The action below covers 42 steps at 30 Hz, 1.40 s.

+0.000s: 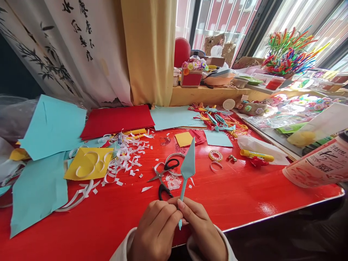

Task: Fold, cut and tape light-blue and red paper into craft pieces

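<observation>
Pale blue paper, pleated to a narrow stem below a broad, pointed head, stands nearly upright between a crafter's two bare hands at the near edge of a glossy red table (250, 197). The left hand (159, 226) is closed, its fingers curled inward against the lower part of the paper piece (188, 165), its thumb hidden from view. The right hand (203, 224) is likewise closed, thumb and forefinger pinching the stem just beside the left fingertips, while a thin end of the paper pokes out beneath the grip. Light sleeves frame both wrists. Just beyond the knuckles lie black-handled scissors (160, 175), the lower handle close to the fingers. To the left, white paper scraps (127, 159) spread beside a yellow sheet (92, 172) and large blue sheets (40, 195), with a red sheet (119, 121) toward the curtain. To the right of the paper piece sit a roll of tape (217, 160), small metallic beads (232, 158) and a yellow glue stick (257, 155); at the far right, a printed plastic container (318, 159) leans at a tilt.
</observation>
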Available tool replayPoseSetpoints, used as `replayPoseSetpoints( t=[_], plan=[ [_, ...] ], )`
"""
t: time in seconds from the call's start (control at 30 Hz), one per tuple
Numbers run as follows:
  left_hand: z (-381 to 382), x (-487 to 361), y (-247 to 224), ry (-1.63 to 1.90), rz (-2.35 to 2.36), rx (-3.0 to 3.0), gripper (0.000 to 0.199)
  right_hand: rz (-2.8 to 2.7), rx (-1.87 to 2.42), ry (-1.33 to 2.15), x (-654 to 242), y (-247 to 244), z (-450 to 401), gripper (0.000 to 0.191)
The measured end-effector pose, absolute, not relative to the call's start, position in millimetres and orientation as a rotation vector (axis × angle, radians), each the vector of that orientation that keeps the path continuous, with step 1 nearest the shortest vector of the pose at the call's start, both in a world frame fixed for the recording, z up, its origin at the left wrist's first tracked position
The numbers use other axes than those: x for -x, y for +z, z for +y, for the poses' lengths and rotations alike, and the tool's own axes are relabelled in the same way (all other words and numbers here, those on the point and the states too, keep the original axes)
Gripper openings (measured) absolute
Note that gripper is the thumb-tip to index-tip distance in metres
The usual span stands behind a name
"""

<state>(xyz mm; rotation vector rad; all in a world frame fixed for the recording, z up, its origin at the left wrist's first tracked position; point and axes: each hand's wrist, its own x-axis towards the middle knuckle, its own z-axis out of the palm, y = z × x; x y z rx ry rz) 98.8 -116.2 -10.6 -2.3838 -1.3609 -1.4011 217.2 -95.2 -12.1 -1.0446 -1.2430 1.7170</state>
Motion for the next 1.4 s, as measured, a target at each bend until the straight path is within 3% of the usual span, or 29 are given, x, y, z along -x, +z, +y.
replayPoseSetpoints(
  t=[0.4, 0.63, 0.8, 1.03, 1.4],
  plan=[
    [-124, -91, -12, -1.428, -1.3, 2.5, 0.027, -1.03, 0.926, 1.808, -216, -18, -92, 0.031],
    [-124, -91, -8, -1.469, -1.222, 2.66, 0.021, -1.3, 0.945, 1.75, -217, -16, -93, 0.03],
    [-122, -91, -9, -1.423, -1.356, 2.686, 0.024, -1.432, 0.992, 1.643, -215, -16, -94, 0.029],
    [-125, -89, -7, -1.46, -1.342, 2.782, 0.022, -1.278, 0.93, 1.76, -214, -13, -94, 0.031],
    [-128, -90, -17, -1.636, -1.653, 2.673, 0.019, -1.543, 1.029, 1.522, -206, -17, -100, 0.027]
  ],
)
